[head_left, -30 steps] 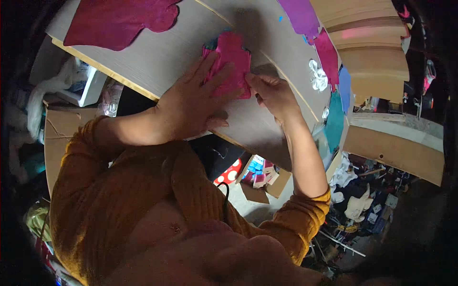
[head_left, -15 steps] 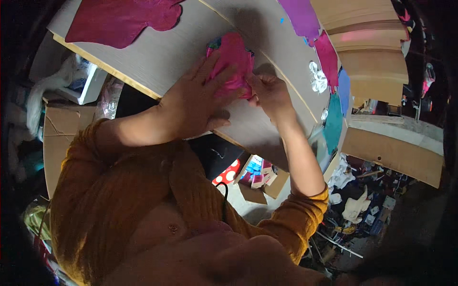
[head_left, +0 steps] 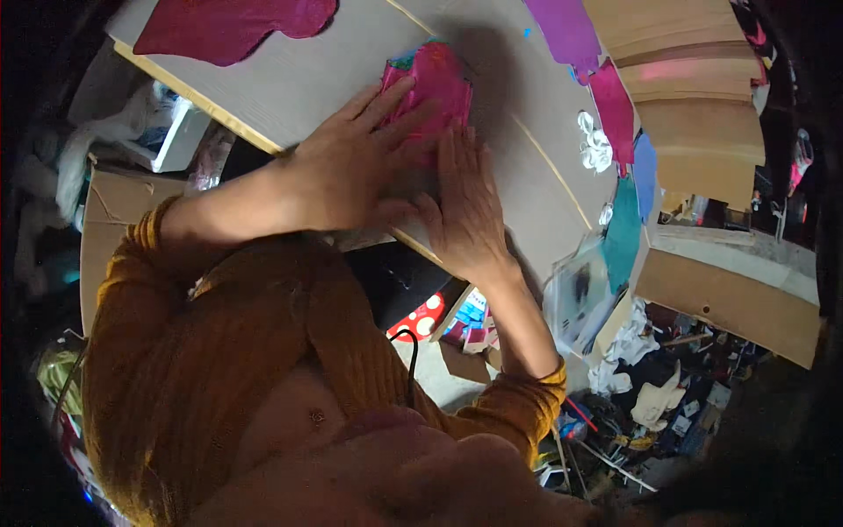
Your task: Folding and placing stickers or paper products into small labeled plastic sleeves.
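Expect a light, soft, slippery pink piece (head_left: 441, 77) under outspread left hand (head_left: 341, 171) and flat right hand (head_left: 470, 206), gripping nothing, best pinched farthest from worktop (head_left: 263, 101) front.

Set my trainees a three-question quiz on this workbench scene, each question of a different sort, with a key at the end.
1. What is the main colour of the shaped piece beneath the fingers of the left hand? (a) yellow (b) pink (c) white
2. True or false: the right hand is clenched into a fist.
3. Which lies nearer the picture's lower edge, the purple piece or the teal piece?

Key: 1. b. 2. False; its fingers are extended. 3. The teal piece.
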`<act>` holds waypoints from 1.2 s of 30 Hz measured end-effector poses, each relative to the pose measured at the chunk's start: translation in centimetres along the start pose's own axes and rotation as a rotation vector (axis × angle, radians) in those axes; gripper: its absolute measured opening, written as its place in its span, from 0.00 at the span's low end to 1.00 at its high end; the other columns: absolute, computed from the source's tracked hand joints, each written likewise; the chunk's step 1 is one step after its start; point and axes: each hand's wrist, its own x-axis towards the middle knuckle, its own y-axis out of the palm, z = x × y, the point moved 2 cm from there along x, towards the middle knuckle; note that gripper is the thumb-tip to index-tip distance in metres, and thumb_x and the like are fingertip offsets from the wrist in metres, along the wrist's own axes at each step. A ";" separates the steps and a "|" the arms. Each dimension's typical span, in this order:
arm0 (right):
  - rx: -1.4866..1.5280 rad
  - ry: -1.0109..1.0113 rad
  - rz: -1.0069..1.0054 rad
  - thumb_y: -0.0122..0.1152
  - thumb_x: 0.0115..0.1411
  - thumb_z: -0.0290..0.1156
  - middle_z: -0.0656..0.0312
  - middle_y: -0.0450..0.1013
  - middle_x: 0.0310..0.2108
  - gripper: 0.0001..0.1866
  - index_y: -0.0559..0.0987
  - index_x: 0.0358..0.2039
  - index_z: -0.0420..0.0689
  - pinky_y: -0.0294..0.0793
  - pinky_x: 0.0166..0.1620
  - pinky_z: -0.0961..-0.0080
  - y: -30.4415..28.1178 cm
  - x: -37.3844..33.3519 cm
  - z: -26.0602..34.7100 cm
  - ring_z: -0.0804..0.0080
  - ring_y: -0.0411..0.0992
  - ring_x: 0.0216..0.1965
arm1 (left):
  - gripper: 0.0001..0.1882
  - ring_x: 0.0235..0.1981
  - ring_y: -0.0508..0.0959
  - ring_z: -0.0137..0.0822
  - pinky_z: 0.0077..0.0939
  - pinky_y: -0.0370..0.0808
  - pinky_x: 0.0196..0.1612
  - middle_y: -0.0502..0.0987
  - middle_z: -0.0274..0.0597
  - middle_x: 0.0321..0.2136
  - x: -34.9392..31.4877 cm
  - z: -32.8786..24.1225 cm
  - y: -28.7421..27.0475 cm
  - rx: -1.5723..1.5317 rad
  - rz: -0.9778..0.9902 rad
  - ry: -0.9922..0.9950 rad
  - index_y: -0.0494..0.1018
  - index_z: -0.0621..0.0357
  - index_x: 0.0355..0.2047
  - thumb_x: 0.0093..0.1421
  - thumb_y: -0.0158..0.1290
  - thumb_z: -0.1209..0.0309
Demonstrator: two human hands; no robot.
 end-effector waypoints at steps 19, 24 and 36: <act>-0.102 -0.021 -0.131 0.55 0.62 0.43 0.35 0.51 0.68 0.40 0.55 0.67 0.31 0.44 0.70 0.45 0.4 -0.4 0.0 0.40 0.50 0.70 | 0.42 0.74 0.45 0.46 0.53 0.33 0.74 0.50 0.45 0.72 1.6 3.4 -2.5 0.127 0.265 0.228 0.57 0.57 0.68 0.61 0.47 0.43; -0.127 0.003 -0.096 0.54 0.62 0.44 0.35 0.52 0.68 0.39 0.57 0.66 0.31 0.44 0.70 0.44 0.3 -0.4 0.0 0.41 0.51 0.70 | 0.37 0.73 0.47 0.46 0.51 0.36 0.74 0.52 0.43 0.71 6.5 6.3 -1.8 0.200 0.286 0.571 0.58 0.57 0.68 0.63 0.49 0.52; -0.174 0.036 -0.124 0.53 0.63 0.43 0.39 0.58 0.65 0.34 0.63 0.63 0.34 0.46 0.70 0.44 -0.6 0.0 0.3 0.42 0.56 0.67 | 0.11 0.52 0.76 0.46 0.45 0.72 0.55 0.79 0.47 0.46 14.0 8.4 -1.6 -0.206 0.284 0.783 0.79 0.62 0.39 0.58 0.59 0.70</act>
